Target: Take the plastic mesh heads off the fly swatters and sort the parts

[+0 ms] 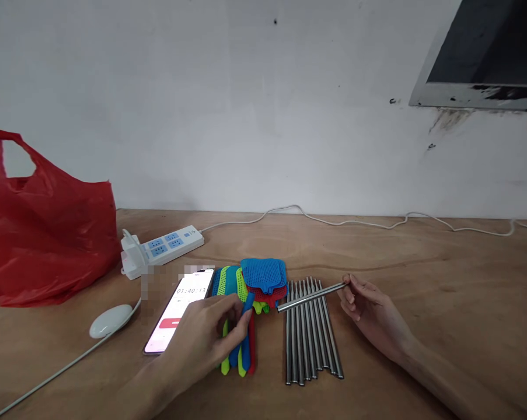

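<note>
Your left arm reaches in from the lower edge, wrist low, back of the hand up; the left hand (210, 328) has thumb and index fingers pinching a blue plastic strip (248, 302) above the coloured strips (241, 353), beside the phone (175, 318). Your right forearm slants in from the lower right; the right hand (370, 306), palm turned inward, pinches one end of a metal tube (311, 297), tilted, its free end lower, across the tube row (307, 341) on the desk (398, 245).
</note>
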`<state>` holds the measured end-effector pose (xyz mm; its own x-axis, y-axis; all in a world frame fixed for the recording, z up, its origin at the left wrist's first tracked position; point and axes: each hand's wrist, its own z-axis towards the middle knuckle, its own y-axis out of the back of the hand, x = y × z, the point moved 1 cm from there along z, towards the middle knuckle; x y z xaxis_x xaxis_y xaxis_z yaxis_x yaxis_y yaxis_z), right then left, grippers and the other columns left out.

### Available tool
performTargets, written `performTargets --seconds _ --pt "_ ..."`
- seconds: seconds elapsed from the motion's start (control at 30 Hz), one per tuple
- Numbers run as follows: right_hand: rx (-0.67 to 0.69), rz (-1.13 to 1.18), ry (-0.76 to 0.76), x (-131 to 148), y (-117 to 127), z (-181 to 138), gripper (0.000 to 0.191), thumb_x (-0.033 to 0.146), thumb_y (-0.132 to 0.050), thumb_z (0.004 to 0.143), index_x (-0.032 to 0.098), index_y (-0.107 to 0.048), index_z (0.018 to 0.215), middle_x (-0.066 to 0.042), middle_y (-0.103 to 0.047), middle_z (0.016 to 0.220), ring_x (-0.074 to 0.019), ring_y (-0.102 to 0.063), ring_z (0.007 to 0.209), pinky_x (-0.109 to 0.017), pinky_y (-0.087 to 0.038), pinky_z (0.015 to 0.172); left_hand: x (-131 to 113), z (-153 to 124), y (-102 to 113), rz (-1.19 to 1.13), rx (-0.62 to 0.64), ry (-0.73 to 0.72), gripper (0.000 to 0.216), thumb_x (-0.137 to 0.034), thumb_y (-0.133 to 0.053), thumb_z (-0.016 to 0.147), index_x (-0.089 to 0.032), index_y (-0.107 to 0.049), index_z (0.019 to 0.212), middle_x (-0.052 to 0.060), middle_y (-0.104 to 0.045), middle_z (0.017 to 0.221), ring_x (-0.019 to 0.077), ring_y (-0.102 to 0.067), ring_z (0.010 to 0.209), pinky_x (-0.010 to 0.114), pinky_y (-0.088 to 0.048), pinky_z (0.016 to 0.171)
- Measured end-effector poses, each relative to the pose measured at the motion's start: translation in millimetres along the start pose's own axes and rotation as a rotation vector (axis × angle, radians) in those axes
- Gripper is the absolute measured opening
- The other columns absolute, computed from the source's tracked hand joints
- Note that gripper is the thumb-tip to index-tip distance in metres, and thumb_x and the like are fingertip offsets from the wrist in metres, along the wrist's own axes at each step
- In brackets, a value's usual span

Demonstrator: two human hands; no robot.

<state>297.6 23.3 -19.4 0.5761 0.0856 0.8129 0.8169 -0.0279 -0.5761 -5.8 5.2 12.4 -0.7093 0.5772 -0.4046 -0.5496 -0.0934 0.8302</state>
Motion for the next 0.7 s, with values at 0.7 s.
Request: performTargets --seconds 0.7 --pt "0.047 -0.121 -0.003 2 -4 -5 0.029 0.042 -0.084 0.071 0.018 -0.068 0.073 0.002 -0.056 0.053 -0.0078 -0.045 0.046 -0.018 -0.035 0.042 -6 -11 -9 -0.024 0.020 -0.238 0.009 -0.029 -0.046 0.101 -0.023 -0.053 0.102 -0.007 -0.056 0.061 0.0126 -0.050 0.047 0.024 -0.033 0.047"
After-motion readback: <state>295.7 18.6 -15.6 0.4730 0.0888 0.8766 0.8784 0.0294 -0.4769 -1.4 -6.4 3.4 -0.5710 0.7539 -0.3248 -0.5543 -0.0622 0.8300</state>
